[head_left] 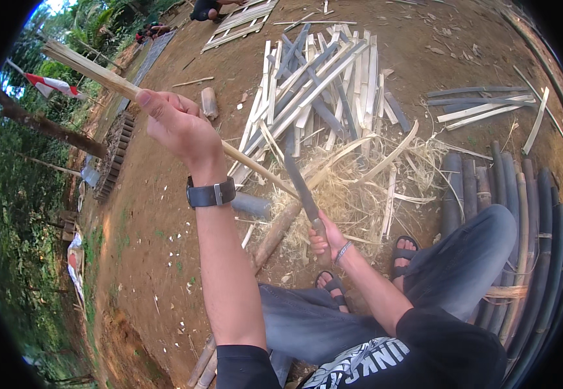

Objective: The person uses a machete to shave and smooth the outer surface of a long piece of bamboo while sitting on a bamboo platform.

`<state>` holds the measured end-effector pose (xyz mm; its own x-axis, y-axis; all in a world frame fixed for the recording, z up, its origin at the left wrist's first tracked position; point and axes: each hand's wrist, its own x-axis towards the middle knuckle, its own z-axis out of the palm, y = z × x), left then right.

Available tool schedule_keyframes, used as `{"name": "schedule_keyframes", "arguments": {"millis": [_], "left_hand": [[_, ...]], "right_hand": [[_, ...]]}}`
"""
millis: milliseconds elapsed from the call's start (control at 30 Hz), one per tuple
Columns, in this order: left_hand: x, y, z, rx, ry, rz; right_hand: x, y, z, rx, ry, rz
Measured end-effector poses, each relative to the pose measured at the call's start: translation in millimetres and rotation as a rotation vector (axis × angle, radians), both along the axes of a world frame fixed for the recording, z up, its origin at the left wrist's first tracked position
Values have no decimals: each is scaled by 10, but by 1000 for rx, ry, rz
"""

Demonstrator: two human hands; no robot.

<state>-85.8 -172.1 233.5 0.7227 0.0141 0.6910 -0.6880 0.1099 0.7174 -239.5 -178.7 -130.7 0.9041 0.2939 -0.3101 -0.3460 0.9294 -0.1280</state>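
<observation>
My left hand (181, 126), with a dark watch on its wrist, is closed round a long pale bamboo strip (93, 71). The strip slants from the upper left down toward the middle, its lower end close by the blade. My right hand (327, 236) grips the handle of a machete (301, 188), whose dark blade points up and away from me. Strip and blade meet or cross near the blade's middle; whether they touch I cannot tell. Below them lie curly bamboo shavings (333, 194) and a brown bamboo pole (274, 238).
A heap of split bamboo slats (320, 91) lies ahead. More slats (482, 107) are at the far right, above a row of dark bamboo poles (541, 259) beside my knee. Far off, a person (205, 9) crouches by a slatted bamboo panel (241, 24). Trees and a flag (51, 85) stand left.
</observation>
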Motion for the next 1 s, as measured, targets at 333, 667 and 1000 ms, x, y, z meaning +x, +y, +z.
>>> {"name": "schedule_keyframes", "arguments": {"millis": [333,667,1000], "left_hand": [[118,52,-51,111,-128,270],[286,-29,-46,123,-143,353],[216,-217,-8,98,-174,314]], "right_hand": [[-169,-225,1528,-795,-149,-287],[-327,219,13,-1130,348,57],[-149,-38,418,-1078,304,45]]}}
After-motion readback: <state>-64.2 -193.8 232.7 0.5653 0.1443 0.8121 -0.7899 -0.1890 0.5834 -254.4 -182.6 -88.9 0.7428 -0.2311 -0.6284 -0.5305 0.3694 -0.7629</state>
